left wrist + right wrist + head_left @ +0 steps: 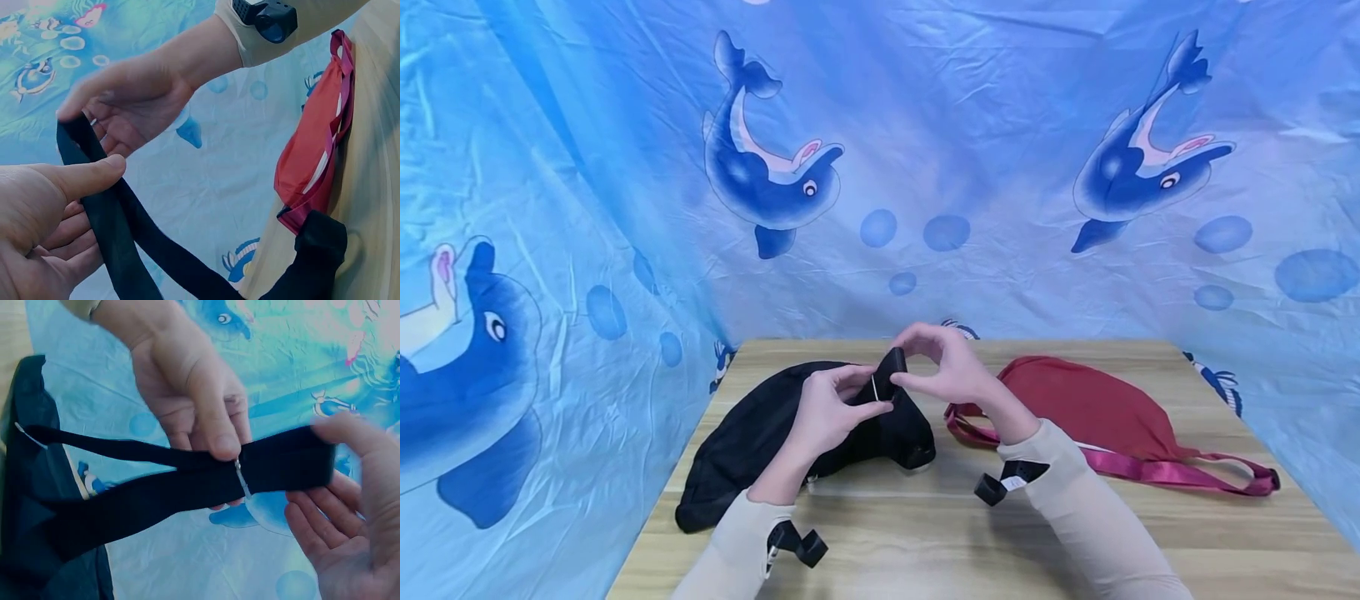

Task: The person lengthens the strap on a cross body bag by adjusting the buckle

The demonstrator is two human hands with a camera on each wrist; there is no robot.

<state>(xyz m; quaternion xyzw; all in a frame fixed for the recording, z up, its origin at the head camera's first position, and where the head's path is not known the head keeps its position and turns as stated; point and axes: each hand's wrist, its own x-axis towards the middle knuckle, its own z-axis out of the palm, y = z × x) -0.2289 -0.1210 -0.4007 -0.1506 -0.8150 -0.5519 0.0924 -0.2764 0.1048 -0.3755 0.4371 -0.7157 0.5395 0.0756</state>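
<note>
One black bag (748,433) lies on the counter (895,542), its long axis slanting from near left to far right, nearer the left hand (822,417), which pinches its one raised strap (887,377); the right hand (949,371) grips the strap's looped end. One red bag (1082,404) lies farther right.

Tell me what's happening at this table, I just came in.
A person has a black strap raised in both hands. The left grip pinches it between thumb and fingers, while the right grip holds its looped end. The strap runs up from a black bag lying on the wooden table. A red bag lies to the right, with neither hand holding it.
</note>
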